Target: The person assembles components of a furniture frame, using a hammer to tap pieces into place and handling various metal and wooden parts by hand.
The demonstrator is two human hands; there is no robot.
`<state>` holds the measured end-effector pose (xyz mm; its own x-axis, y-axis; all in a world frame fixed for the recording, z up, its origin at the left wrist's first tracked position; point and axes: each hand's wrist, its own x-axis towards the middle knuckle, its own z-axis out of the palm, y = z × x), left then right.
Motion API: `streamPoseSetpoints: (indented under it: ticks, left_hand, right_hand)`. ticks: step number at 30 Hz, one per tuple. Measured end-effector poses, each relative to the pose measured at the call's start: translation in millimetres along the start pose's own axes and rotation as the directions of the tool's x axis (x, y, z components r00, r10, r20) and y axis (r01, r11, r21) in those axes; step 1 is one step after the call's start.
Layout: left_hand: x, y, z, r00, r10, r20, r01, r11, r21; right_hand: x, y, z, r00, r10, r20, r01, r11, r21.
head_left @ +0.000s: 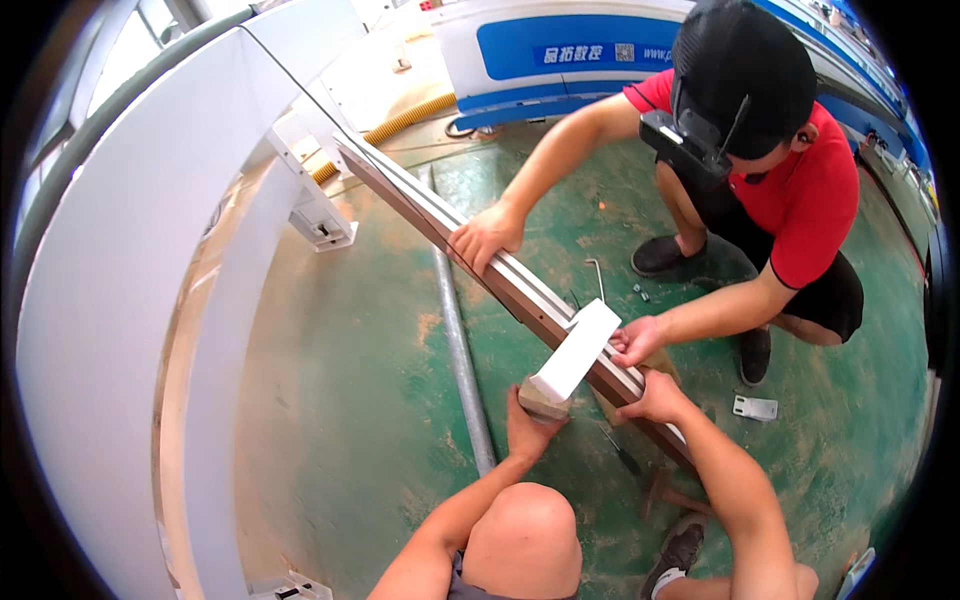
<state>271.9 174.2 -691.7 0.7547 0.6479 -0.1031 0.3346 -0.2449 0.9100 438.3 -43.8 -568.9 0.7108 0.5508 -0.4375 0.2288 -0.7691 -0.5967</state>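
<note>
A long brown beam with white rails (430, 207) runs aslant from upper left to lower right before me. Across it lies a bent white metal bracket (575, 352). My left hand (532, 432) is closed round a wooden block (545, 400) at the bracket's near end. Further right, my right hand (660, 398) grips the beam, its thumb and fingers wrapped over the edges. A co-worker's hand (487, 238) presses on the beam farther up. The co-worker's other hand (638, 340) is beside the bracket's far end.
The co-worker (810, 200) in red crouches across the beam. A grey pipe (460, 350) lies on the green floor. A hex key (598, 280), a screwdriver (622, 453), a hammer (668, 492) and a loose white bracket (755, 408) lie nearby. A large white frame (110, 300) stands at left.
</note>
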Motion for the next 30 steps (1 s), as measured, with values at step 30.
streamPoseSetpoints:
  ticks: [30]
  left_hand:
    - [-18,-38,-18,0.986,0.109,0.123,-0.111,0.994,0.007]
  right_hand:
    - [-22,-29,-37,0.999,-0.052,0.006,0.052,0.997,0.055]
